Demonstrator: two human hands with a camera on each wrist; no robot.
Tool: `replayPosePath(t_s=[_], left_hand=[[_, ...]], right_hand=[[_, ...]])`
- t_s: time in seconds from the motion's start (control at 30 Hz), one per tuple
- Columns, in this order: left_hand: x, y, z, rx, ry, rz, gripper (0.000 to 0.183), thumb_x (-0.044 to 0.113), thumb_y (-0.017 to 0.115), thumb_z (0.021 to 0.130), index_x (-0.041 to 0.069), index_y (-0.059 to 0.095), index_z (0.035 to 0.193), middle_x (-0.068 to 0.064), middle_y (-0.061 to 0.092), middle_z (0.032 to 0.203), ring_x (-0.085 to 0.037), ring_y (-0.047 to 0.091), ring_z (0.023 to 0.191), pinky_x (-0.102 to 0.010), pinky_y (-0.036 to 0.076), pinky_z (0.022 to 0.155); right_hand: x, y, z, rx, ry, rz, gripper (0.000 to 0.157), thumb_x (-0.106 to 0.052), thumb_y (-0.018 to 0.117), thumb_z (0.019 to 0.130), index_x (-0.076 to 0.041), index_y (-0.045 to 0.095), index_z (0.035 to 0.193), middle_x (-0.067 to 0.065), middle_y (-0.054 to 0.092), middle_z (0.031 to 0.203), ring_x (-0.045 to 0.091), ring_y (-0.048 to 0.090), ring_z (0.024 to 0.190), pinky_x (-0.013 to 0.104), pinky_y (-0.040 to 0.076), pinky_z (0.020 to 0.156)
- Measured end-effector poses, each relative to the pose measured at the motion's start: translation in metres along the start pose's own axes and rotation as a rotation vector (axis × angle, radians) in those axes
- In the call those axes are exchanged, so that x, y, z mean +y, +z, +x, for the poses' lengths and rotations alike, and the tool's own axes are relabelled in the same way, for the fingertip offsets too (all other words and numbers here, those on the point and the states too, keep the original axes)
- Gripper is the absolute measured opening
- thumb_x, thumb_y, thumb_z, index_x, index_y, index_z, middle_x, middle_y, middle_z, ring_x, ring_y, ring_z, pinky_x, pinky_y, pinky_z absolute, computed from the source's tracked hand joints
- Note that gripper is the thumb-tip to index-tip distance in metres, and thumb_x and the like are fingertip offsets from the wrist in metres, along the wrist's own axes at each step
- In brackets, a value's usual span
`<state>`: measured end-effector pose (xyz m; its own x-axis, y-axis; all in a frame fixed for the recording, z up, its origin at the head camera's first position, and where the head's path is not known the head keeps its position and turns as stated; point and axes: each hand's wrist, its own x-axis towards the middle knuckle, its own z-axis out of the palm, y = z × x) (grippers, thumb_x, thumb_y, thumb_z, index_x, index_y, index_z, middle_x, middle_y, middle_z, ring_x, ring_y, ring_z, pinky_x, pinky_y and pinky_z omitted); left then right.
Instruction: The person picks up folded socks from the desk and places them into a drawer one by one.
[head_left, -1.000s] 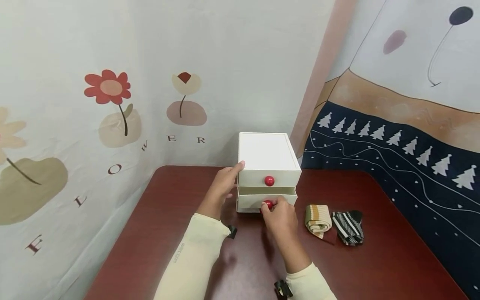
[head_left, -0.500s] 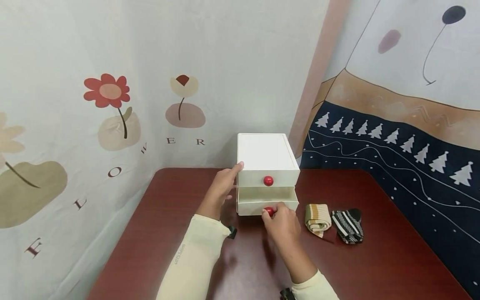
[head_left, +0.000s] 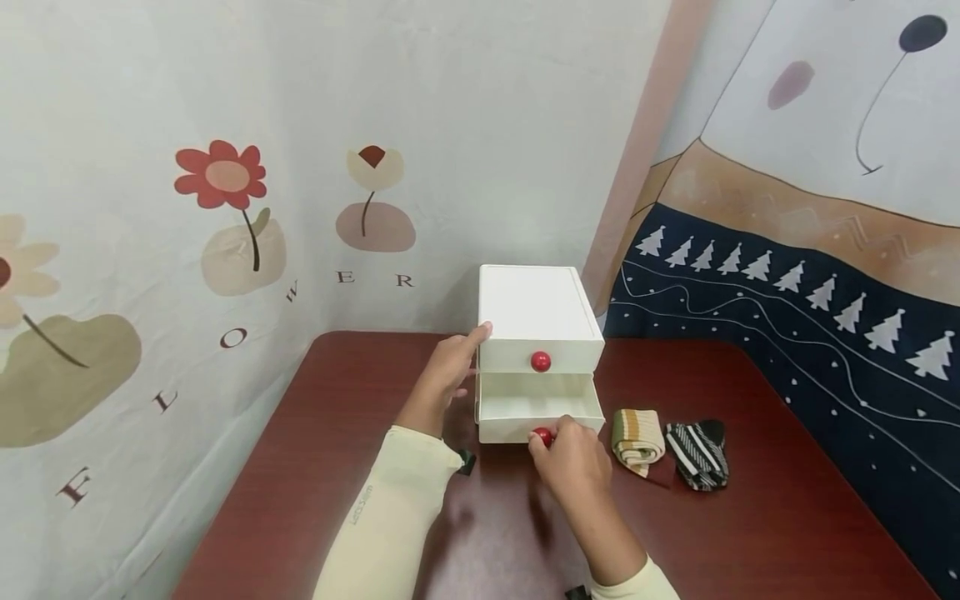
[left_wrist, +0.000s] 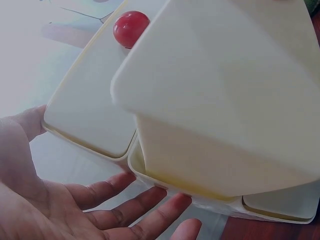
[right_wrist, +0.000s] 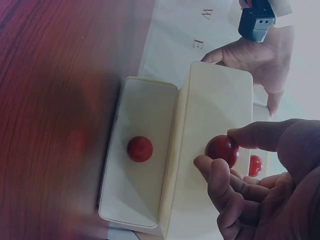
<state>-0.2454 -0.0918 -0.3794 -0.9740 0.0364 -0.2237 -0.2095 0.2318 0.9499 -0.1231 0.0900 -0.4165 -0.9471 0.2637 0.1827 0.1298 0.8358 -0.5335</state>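
Glossy red ball knob [right_wrist: 220,149] on open drawer [head_left: 502,431] | right hand [head_left: 576,462] pinching it | boxy white cabinet [head_left: 534,302] | left hand [head_left: 446,367] spread alongside

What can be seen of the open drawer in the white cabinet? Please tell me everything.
The open drawer is off-white and looks like plastic, with rounded front corners and a round, glossy red knob. It is pulled out, its inside partly in view, between the closed upper drawer and lower drawer of the cabinet. The right hand pinches its knob.
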Motion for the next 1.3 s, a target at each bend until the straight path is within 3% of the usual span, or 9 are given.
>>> replayPosePath(t_s=[0.63,0.9,1.1,1.3], left_hand=[[0.000,0.001,-0.002,0.007,0.009,0.014,0.082,0.072,0.055,0.102,0.009,0.057,0.154,-0.014,0.055,0.162,-0.041,0.065,0.138,-0.069,0.052,0.111],[-0.001,0.001,-0.003,0.003,0.001,0.005,0.082,0.073,0.056,0.101,0.010,0.056,0.155,-0.013,0.056,0.161,-0.040,0.066,0.137,-0.068,0.051,0.111],[0.000,0.001,-0.003,-0.014,-0.005,-0.007,0.084,0.073,0.057,0.101,0.011,0.053,0.157,-0.013,0.054,0.163,-0.040,0.064,0.140,-0.069,0.050,0.113],[0.000,0.000,-0.002,-0.017,-0.009,-0.002,0.084,0.073,0.056,0.101,0.011,0.052,0.158,-0.013,0.053,0.164,-0.040,0.064,0.141,-0.069,0.051,0.113]], right_hand=[[-0.002,-0.007,-0.009,-0.043,0.007,-0.028,0.041,-0.032,0.087,0.091,-0.013,0.058,0.069,0.006,0.061,0.066,0.024,0.058,0.064,0.038,0.038,0.055],[0.001,-0.012,-0.011,-0.051,-0.009,-0.046,0.038,-0.034,0.087,0.090,-0.013,0.060,0.072,0.008,0.065,0.071,0.026,0.061,0.066,0.042,0.041,0.056],[0.011,-0.022,-0.010,-0.126,-0.002,-0.051,0.054,-0.042,0.092,0.086,-0.019,0.049,0.063,0.001,0.053,0.065,0.021,0.051,0.065,0.038,0.034,0.057],[0.029,-0.034,-0.007,-0.201,0.008,-0.043,0.042,-0.035,0.095,0.083,-0.016,0.059,0.074,0.002,0.062,0.073,0.021,0.057,0.069,0.037,0.040,0.058]])
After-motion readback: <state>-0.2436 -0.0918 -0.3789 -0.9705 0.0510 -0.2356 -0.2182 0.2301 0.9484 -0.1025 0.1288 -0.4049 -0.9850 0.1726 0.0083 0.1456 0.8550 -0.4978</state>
